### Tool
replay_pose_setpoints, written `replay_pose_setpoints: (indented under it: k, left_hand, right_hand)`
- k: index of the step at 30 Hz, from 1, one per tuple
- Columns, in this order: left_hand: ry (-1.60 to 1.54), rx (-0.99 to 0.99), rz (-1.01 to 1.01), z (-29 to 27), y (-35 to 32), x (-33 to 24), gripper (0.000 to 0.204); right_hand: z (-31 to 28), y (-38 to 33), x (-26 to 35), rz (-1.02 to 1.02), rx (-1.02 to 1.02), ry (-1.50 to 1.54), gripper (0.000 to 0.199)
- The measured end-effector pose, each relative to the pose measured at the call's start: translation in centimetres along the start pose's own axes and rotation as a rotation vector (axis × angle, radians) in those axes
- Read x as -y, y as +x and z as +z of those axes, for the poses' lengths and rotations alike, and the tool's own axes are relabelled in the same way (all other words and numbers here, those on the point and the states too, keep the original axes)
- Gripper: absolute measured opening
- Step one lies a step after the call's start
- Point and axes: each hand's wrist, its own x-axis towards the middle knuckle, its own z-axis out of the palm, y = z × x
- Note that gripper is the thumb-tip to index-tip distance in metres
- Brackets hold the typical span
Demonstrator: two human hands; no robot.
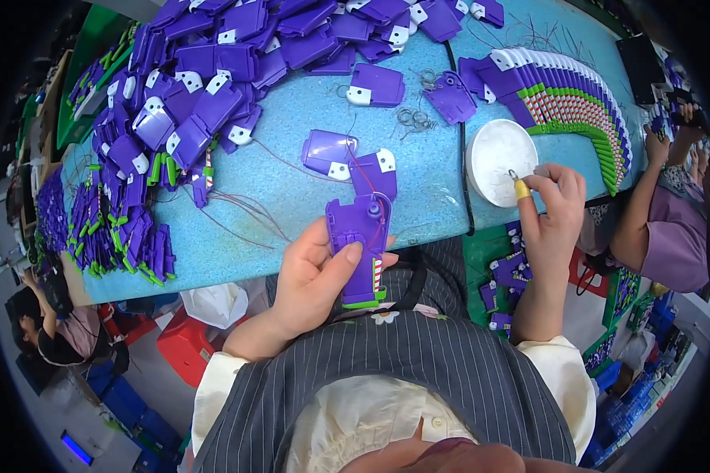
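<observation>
My left hand (317,272) is closed around a purple plastic toy leg shell (359,225), its open inner side facing up. A thin red wire runs inside the shell, and its lower end is green beside a red-and-white striped strip. Over the edge of a round white bowl (503,150), my right hand (556,201) pinches a small bent metal piece (513,174). A yellow finger cover (522,189) sits on one of its fingertips. White material coats the bowl's inside. Just beyond the held shell lie two purple-and-white shell pieces (329,151), partly overlapping.
A large heap of purple shells (213,94) covers the table's far left. Finished-looking leg pieces (564,102) fan out at the right. Coiled thin wires (415,120) lie mid-table, and a black cable (463,169) crosses it. Other people work at left and right (670,229).
</observation>
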Motion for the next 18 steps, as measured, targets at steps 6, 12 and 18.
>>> replay_pose_setpoints:
  k: [6,12,18]
  left_hand:
    - [-0.011,0.066,0.011,0.6,0.4,-0.2,0.031]
    - [0.036,0.124,0.012,1.0,0.8,-0.8,0.036]
    - [-0.021,0.027,0.015,-0.5,0.4,-0.6,0.032]
  right_hand:
    - [-0.3,0.1,4.4,0.169,-0.257,0.558,0.007]
    - [2.4,0.0,8.1,0.211,0.133,1.301,0.006]
    - [4.1,0.7,7.0,0.474,0.105,1.478,0.002]
